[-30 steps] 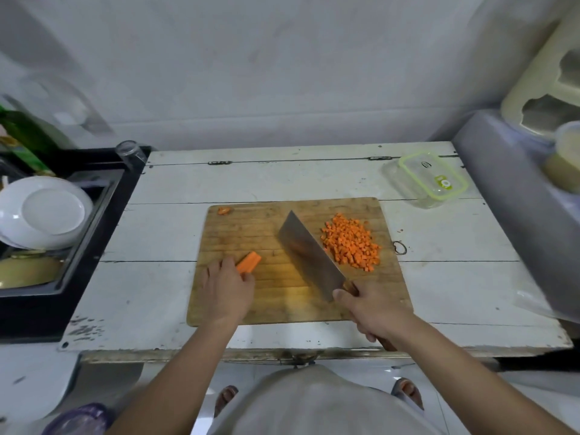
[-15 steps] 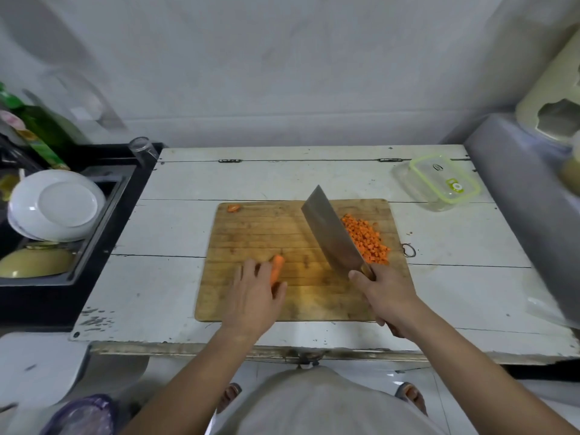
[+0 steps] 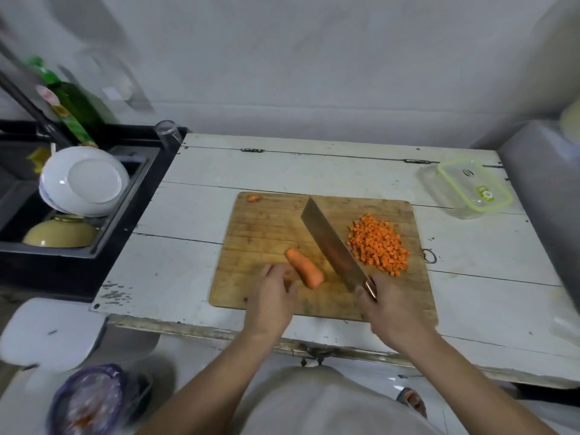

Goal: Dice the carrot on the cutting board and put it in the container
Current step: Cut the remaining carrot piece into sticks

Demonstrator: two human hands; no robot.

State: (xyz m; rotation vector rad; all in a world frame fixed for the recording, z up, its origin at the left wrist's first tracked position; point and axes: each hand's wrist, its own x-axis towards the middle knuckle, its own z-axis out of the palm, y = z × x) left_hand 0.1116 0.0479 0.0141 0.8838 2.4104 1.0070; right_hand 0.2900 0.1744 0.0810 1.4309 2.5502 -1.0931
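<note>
Left hand: the left hand [image 3: 272, 301] lies on the near part of the cutting board [image 3: 266, 227], fingers bent against the near side of the carrot piece [image 3: 304, 267]; whether they clasp it or only steady it cannot be told through the blur.
Right hand: the right hand [image 3: 390, 304] is wrapped round the handle of the cleaver [image 3: 331, 243], gripping it.
Carrot piece: lies on the board just beyond the left fingers, between the two hands, left of the blade.
Cleaver: blade runs away from the right hand, up and leftward across the board.
Diced carrot: the pile of diced carrot [image 3: 378, 243] sits on the board beyond the right hand, just right of the blade.
Carrot end: a small carrot end [image 3: 253, 198] lies at the board's far-left edge, well beyond the left hand.
Container: the clear container [image 3: 470, 188] with a green rim stands on the white table [image 3: 175, 246], far right of the right hand, off the board.
</note>
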